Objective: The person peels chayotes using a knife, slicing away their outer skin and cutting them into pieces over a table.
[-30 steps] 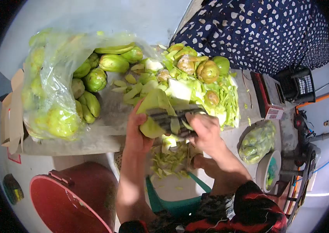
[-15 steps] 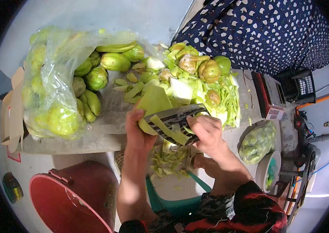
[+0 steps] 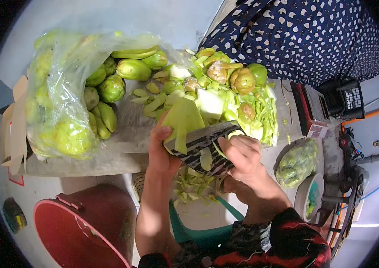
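Currently, the left hand (image 3: 161,147) clasps a smooth, pale-green vegetable piece (image 3: 184,117) over the grey table's (image 3: 86,166) near edge; the right hand (image 3: 244,157), fingers curled tight, grips a broad, black-and-silver striped blade (image 3: 212,139) overlapping the piece. Thin pale-green peelings (image 3: 266,121) lie heaped beyond.

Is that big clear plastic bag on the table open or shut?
Open: the clear plastic bag gapes on one side, where several green fruits show uncovered by its film.
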Demonstrator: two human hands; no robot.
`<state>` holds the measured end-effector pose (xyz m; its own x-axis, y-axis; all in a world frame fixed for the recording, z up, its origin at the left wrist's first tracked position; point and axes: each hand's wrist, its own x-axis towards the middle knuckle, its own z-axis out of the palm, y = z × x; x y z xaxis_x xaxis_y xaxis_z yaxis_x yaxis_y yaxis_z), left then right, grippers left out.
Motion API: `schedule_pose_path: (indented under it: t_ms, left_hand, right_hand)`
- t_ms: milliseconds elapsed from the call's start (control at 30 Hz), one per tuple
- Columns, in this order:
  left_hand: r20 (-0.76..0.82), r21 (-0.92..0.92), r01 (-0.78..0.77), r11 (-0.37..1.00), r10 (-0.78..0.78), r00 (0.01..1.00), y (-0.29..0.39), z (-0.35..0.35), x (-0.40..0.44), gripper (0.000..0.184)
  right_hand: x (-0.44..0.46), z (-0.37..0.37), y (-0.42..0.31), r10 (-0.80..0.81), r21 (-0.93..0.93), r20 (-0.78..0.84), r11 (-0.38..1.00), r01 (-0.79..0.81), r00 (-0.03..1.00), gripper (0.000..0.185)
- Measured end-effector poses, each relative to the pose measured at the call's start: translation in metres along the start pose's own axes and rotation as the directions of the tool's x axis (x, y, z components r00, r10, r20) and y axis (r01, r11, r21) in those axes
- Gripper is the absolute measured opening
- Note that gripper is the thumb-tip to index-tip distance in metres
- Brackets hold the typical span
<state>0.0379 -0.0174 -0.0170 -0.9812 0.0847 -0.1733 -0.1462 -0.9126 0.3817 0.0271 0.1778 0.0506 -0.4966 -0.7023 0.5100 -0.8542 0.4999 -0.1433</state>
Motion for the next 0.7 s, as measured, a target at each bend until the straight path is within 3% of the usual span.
schedule_pose_path:
  t_ms: [67, 133, 200, 233, 300, 367, 433, 533, 567, 600, 633, 700]
  left_hand:
    - [0.030, -0.004, 0.000, 1.000, 0.000, 1.000, 0.001, -0.001, 0.001, 0.071]
    - [0.196, 0.037, 0.066, 0.997, -0.072, 0.978, 0.001, 0.000, 0.000, 0.073]
    - [0.157, 0.046, 0.054, 0.997, -0.061, 0.986, -0.004, 0.004, -0.001, 0.074]
    - [0.109, 0.045, 0.033, 0.998, -0.038, 0.993, -0.005, 0.005, 0.000, 0.076]
    - [0.127, 0.018, 0.062, 0.998, -0.064, 0.990, -0.004, 0.000, 0.000, 0.076]
    - [-0.047, -0.030, 0.012, 0.999, -0.014, 0.999, -0.004, -0.002, 0.003, 0.075]
    - [-0.020, -0.016, 0.002, 1.000, -0.002, 1.000, -0.005, -0.004, 0.003, 0.076]
    - [0.049, 0.009, -0.023, 1.000, 0.022, 0.999, -0.005, -0.006, 0.002, 0.076]
    - [0.143, 0.006, 0.042, 0.999, -0.042, 0.989, -0.004, -0.008, 0.000, 0.076]
    - [0.237, 0.013, 0.099, 0.995, -0.099, 0.966, 0.001, -0.007, 0.001, 0.076]
    - [0.241, 0.015, 0.090, 0.996, -0.091, 0.966, 0.003, -0.004, 0.001, 0.076]
    - [0.081, 0.031, 0.046, 0.998, -0.049, 0.996, 0.000, 0.005, -0.002, 0.076]
  right_hand:
    - [-0.002, 0.004, 0.001, 0.071, -0.030, -0.009, 0.997, -0.071, 0.997, 0.040]
    - [-0.012, 0.021, 0.026, 0.245, -0.073, 0.011, 0.967, -0.244, 0.969, 0.040]
    - [-0.012, 0.022, 0.036, 0.361, -0.063, 0.015, 0.931, -0.360, 0.932, 0.041]
    - [-0.009, 0.020, 0.035, 0.349, -0.064, 0.015, 0.936, -0.347, 0.937, 0.041]
    - [-0.008, 0.011, 0.023, 0.172, 0.038, -0.057, 0.985, -0.170, 0.984, 0.039]
    - [0.002, 0.000, 0.003, 0.083, 0.049, -0.035, 0.996, -0.081, 0.996, 0.043]
    - [0.001, -0.002, -0.004, 0.060, 0.026, -0.029, 0.998, -0.059, 0.998, 0.040]
    - [-0.011, 0.026, 0.025, 0.210, -0.022, -0.039, 0.977, -0.211, 0.977, 0.028]
    - [-0.012, 0.030, 0.034, 0.372, -0.094, 0.020, 0.925, -0.369, 0.928, 0.027]
    - [-0.012, 0.027, 0.037, 0.406, -0.080, -0.004, 0.911, -0.404, 0.914, 0.026]
    - [-0.011, 0.025, 0.040, 0.433, -0.064, -0.020, 0.899, -0.434, 0.901, 0.026]
    - [-0.008, 0.020, 0.036, 0.382, -0.039, -0.034, 0.923, -0.383, 0.923, 0.029]
